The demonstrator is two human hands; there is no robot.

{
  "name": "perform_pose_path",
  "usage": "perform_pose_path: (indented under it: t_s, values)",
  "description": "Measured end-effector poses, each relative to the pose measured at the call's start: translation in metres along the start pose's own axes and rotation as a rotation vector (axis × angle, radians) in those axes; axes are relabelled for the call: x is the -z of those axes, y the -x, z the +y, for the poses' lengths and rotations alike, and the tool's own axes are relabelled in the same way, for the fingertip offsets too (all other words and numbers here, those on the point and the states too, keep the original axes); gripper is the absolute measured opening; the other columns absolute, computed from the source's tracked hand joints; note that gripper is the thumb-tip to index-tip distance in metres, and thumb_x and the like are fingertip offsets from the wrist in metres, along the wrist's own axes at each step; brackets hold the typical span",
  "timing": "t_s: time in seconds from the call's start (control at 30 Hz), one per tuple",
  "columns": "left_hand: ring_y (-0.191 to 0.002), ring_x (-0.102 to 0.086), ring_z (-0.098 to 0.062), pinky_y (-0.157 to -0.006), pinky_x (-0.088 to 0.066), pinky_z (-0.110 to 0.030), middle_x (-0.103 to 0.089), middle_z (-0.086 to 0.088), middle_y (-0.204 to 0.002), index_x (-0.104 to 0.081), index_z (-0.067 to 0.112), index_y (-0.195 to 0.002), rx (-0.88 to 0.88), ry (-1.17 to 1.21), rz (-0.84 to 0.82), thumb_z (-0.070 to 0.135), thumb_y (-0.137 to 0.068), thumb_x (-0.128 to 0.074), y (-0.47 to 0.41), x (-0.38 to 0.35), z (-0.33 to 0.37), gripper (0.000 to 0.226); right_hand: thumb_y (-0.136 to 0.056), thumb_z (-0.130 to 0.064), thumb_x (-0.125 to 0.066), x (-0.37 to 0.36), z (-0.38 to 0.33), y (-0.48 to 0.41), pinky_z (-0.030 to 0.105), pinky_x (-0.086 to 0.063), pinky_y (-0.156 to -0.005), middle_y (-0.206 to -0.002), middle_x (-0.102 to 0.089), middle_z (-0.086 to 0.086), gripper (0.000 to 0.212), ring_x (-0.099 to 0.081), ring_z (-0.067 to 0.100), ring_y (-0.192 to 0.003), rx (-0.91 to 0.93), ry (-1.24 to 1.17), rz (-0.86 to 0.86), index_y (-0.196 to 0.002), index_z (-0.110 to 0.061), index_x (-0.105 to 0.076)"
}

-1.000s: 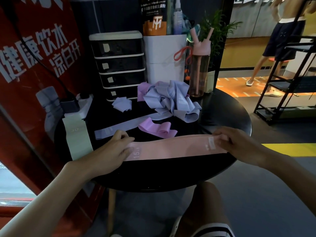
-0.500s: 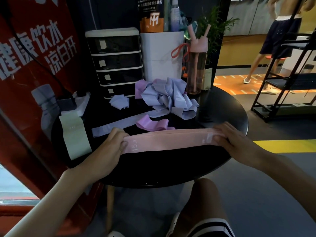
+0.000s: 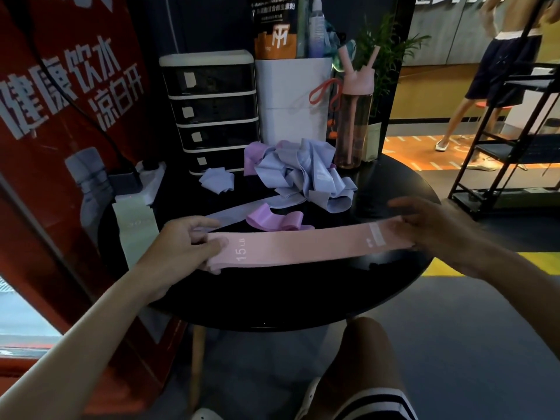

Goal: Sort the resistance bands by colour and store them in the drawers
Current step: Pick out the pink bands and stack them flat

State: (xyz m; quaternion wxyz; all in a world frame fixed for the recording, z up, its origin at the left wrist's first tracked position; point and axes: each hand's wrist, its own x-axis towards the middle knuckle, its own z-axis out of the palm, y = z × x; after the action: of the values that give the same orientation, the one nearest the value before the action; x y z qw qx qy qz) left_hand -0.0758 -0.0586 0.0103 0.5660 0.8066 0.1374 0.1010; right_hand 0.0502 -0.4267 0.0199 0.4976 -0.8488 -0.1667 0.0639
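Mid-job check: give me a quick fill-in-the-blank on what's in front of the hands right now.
The band stretched between the left hand and the right hand is coloured ____.
Its printed weight mark reads ____ LB.
The drawer unit at the back of the table has ____ drawers.
Missing words: pink; 15; four.

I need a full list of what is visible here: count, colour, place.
pink band: 1, pink, stretched between the hands
purple band: 1, purple, folded behind it
band heap: 1, mostly pale blue, table middle
green band: 1, pale green, table's left edge
drawer unit: 1, black, back left
white box: 1, white, beside the drawers
bottle: 1, pink, behind the heap
table: 1, black, round
left hand: 1, grips the left end
right hand: 1, holds the right end
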Motion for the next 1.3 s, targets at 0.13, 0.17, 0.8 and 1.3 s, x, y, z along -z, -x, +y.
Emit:
perform_pose_path:
  t_s: [0.13,0.17,0.8,1.3]
  values:
    - [-0.064,-0.071,-0.027,-0.055,-0.061,-0.033,-0.071,-0.025,-0.096,-0.052,0.008,-0.121,0.212,0.003,-0.051,0.0,-0.086,-0.073,0.007,-0.005,-0.001,0.041,-0.095,-0.012,-0.059,0.003,0.002,-0.009,0.026,-0.05,-0.073,-0.107,-0.061,0.0,0.022,-0.06,0.015,-0.095,-0.16,0.237,-0.221,-0.114,-0.022,-0.064]
    - [-0.059,-0.069,-0.024,-0.052,-0.059,-0.031,-0.071,-0.024,-0.093,-0.05,0.007,-0.121,0.215,-0.014,-0.047,0.0,-0.086,-0.073,0.008,-0.006,-0.002,0.043,-0.096,-0.013,-0.057,0.0,0.0,-0.011,0.021,-0.045,-0.069,-0.104,-0.061,-0.002,0.019,-0.058,0.011,-0.092,-0.123,0.392,-0.244,-0.11,-0.022,-0.064]
    - [-0.062,-0.069,-0.027,-0.062,-0.058,-0.04,-0.07,-0.006,-0.069,-0.037,0.025,-0.108,-0.524,-0.331,-0.065,0.016,-0.085,-0.078,0.026,-0.002,0.152,0.048,-0.093,-0.016,-0.065,-0.066,-0.168,-0.015,0.022,-0.051,-0.074,-0.095,-0.071,0.007,0.019,-0.064,0.007,-0.084,0.454,0.05,-0.387,-0.111,-0.011,-0.067]
    - [-0.081,-0.064,-0.016,-0.072,-0.052,-0.031,-0.07,0.0,-0.088,-0.067,0.013,-0.094,-0.45,-0.201,0.306,0.009,-0.085,-0.071,0.021,-0.03,0.054,0.01,-0.099,-0.014,-0.051,-0.078,-0.236,-0.047,0.026,-0.051,-0.077,-0.082,-0.068,-0.005,0.018,-0.062,0.008,-0.078,0.446,-0.418,-0.351,-0.089,-0.017,-0.065]
